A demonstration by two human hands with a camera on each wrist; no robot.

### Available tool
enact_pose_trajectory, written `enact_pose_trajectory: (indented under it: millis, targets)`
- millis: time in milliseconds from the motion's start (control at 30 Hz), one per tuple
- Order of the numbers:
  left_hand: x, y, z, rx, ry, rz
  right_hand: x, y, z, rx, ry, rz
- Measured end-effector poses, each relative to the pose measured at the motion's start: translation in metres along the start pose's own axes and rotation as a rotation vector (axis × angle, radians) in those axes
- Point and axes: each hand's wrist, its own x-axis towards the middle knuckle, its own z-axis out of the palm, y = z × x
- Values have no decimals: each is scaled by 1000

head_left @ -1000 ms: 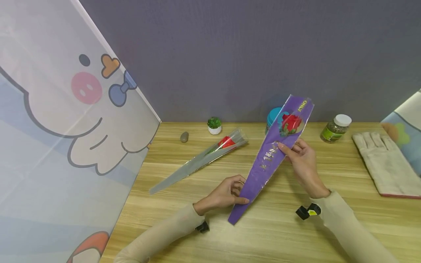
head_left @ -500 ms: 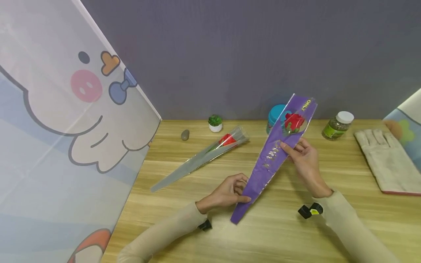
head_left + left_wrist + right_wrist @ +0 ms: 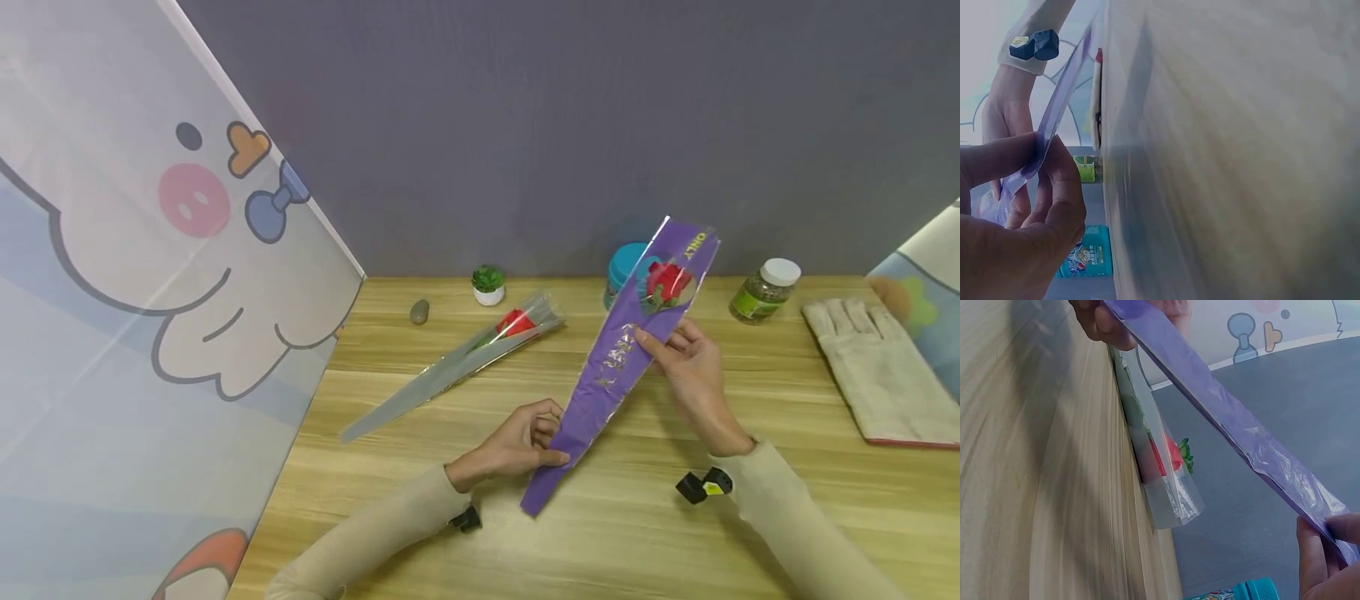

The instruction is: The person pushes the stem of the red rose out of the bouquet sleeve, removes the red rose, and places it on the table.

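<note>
A red rose in a purple wrapper (image 3: 592,400) is held up slantwise over the table, its flower end toward the back right. Near the narrow lower end, my left hand (image 3: 517,442) pinches the wrapper between thumb and fingers. My right hand (image 3: 693,367) pinches its right edge just below the flower, thumb on the front. In the right wrist view the wrapper (image 3: 1210,400) stretches between both hands, clear of the table. A second red rose in a grey, clear-topped wrapper (image 3: 442,379) lies on the table to the left.
Along the back stand a small potted succulent (image 3: 488,286), a blue-lidded container (image 3: 622,267) partly behind the purple wrapper, and a white-lidded jar (image 3: 765,292). A grey pebble (image 3: 420,312) lies at the back left. Pale work gloves (image 3: 881,375) lie at the right.
Both hands keep their grip on the purple-wrapped rose, which stays almost in place. The whole head view shifts slightly; nothing on the table has moved.
</note>
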Motion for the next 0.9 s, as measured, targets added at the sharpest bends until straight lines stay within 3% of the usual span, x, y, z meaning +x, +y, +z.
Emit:
enact_pose_trajectory:
  millis: [233,600,900]
  targets:
    - [0,0,-1,10,23,-5,-2,2,3,-11,10,-22]
    - [1,1,1,40,66,-19,-9,7,6,-192,19,-42]
    - [3,4,5,-16,126,-21,-14,13,9,-216,-14,-98]
